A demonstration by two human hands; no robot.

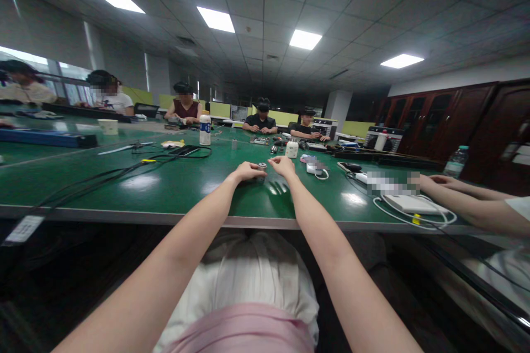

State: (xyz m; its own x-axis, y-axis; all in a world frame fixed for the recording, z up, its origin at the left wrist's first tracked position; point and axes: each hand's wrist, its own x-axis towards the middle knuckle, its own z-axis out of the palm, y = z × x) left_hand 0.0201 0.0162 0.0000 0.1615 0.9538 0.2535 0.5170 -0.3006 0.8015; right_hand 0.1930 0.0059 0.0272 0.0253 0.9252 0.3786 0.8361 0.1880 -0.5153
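A small silver metal cylinder (pixel 262 166) stands upright at the green table near its front edge. My left hand (pixel 247 170) closes around it from the left, thumb and fingers on its side. To the right, my right hand (pixel 282 166) is raised just above the tabletop with thumb and fingertips pinched together. Its fingertips are close to the cylinder's top but apart from it. Whatever the pinch may hold is too small to make out. Behind my right hand sits a small white patterned container (pixel 291 149).
Black cables (pixel 124 168) run across the left side. A white bottle (pixel 205 130) and a paper cup (pixel 108 126) stand farther back. White devices with cords (pixel 414 203) lie at right, beside another person's hands (pixel 434 183). Several people sit around the table.
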